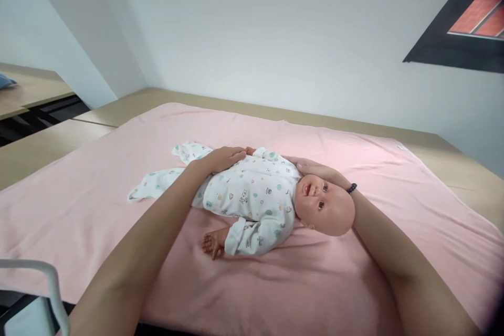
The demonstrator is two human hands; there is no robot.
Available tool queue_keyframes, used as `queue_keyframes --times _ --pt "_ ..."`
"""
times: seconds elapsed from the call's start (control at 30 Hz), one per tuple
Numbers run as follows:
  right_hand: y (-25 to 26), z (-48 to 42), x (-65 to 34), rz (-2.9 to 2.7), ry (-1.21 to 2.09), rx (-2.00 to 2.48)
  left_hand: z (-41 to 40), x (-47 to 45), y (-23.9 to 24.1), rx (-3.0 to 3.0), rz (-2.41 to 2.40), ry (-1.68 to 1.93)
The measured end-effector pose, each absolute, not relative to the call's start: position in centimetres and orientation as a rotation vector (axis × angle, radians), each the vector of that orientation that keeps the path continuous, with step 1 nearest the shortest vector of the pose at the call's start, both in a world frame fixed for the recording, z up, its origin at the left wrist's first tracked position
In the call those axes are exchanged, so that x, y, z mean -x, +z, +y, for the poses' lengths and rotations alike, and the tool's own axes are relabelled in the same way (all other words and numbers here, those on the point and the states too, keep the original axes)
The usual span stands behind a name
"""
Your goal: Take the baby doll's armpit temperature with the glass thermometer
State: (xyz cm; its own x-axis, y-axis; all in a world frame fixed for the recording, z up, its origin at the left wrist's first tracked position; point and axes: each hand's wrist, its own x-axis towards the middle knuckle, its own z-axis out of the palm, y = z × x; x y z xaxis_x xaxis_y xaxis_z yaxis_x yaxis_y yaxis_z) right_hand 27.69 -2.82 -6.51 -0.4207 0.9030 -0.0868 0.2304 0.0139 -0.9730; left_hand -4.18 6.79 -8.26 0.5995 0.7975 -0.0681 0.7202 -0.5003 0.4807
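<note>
A bald baby doll [252, 194] in a white patterned sleepsuit lies on its back across a pink blanket [252, 289], head to the right and legs to the left. Flat over its lower belly and hip rests my left hand [226, 159], fingers stretched out towards the doll's far hand. My right hand [317, 169] reaches behind the doll's head to its far shoulder. The thumb side rests against the shoulder, and the other fingers are partly hidden behind the doll. Its near arm lies out on the blanket.
The blanket covers most of a wooden table [427, 149] set against a white wall [275, 37]. Another table [35, 81] stands at the far left. A pale curved frame [51, 278] is at the lower left, and a dark-framed window [464, 44] is at the upper right.
</note>
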Motion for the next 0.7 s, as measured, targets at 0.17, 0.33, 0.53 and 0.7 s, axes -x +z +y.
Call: queue_keyframes --times 0.17,0.33,0.53,0.7 --pt "-6.4 -1.1 -28.0 -1.702 1.392 1.191 4.7 6.1 -3.3 -2.489 1.271 0.251" --pt "-6.0 -0.7 -28.9 -1.720 1.387 1.220 1.9 7.0 -0.8 -2.328 1.325 -0.093" --pt "-1.3 -3.4 -29.6 -1.995 0.991 1.331 1.3 6.5 -1.2 -2.296 1.303 -0.213" --pt "-0.1 -7.7 -27.3 -2.874 0.769 1.166 0.8 5.9 -1.0 -2.295 1.322 -0.220"
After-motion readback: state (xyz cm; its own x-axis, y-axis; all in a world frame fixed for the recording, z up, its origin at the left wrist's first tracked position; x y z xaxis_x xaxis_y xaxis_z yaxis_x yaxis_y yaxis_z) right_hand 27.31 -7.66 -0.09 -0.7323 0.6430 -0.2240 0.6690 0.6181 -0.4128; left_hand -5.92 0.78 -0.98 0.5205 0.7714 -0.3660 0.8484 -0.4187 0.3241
